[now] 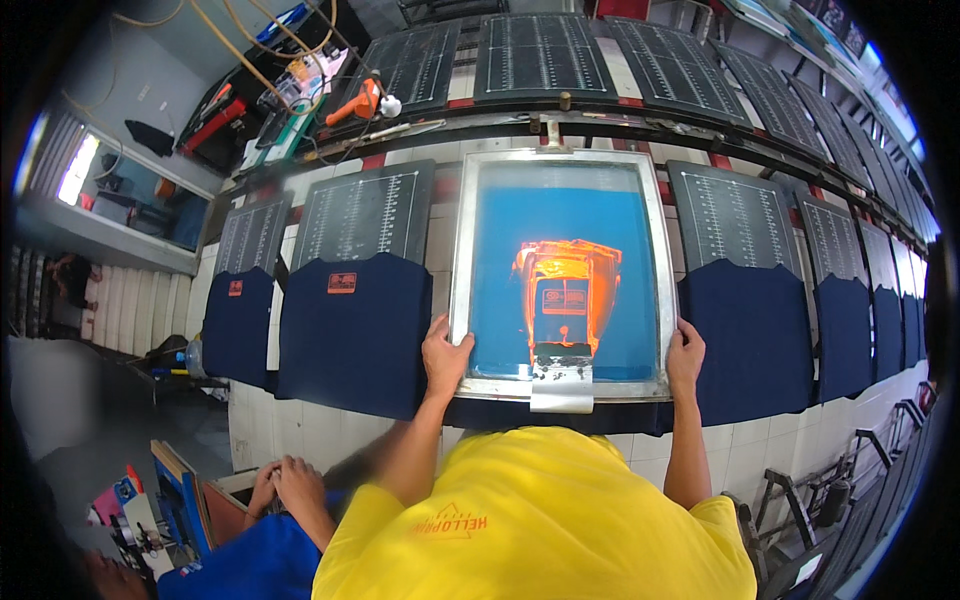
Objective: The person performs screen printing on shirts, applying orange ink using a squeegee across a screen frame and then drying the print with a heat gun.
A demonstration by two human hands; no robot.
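Observation:
A screen printing frame with a metal rim and blue mesh lies over a printing board in front of me. My left hand is closed on its left rim near the bottom corner. My right hand grips the right rim at about the same height. Orange ink is smeared around a small rectangular design in the mesh. A squeegee with a pale handle rests at the frame's near edge, untouched by either hand. Dark navy fabric shows below the frame.
Navy shirts lie on boards to both sides; two at the left bear small orange prints. More dark boards line the far row. An orange hand tool sits on the rail between rows. A person's clasped hands are at lower left.

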